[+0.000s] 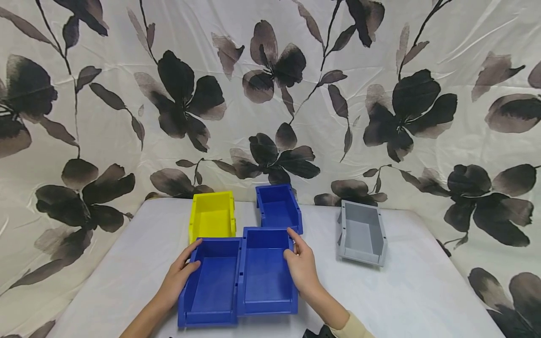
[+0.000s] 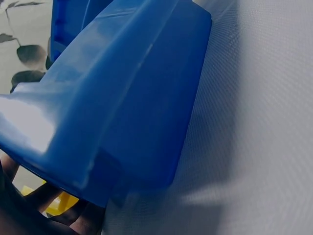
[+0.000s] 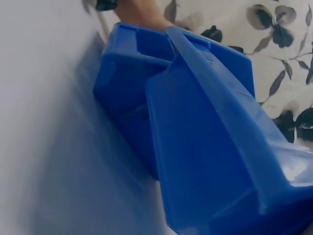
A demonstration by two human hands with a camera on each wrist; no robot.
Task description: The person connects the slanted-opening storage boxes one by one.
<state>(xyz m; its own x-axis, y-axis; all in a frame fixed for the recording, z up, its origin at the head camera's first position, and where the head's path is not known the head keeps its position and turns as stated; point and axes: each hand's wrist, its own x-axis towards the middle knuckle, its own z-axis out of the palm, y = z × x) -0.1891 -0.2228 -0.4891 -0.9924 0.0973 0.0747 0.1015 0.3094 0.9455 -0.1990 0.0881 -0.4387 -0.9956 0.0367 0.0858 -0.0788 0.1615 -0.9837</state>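
Two blue plastic storage bins stand side by side in the head view, their long walls meeting at the middle. My left hand [image 1: 174,280] grips the outer wall of the left blue bin [image 1: 216,284], thumb over the rim. On the opposite side, my right hand [image 1: 303,266] holds the right blue bin [image 1: 268,274] by its outer wall, index finger along the back corner. The right bin sits slightly farther back than the left. In the left wrist view, fingers [image 2: 44,198] curl under the end of the left bin's wall [image 2: 142,103]. The right wrist view shows both bins close over the white cloth.
Behind the held bins stand a yellow bin [image 1: 212,216] and another blue bin [image 1: 278,206], partly overlapped by them. A grey bin [image 1: 363,234] is off to the right on the white-covered table [image 1: 405,291]. A floral cloth [image 1: 329,117] hangs behind the table.
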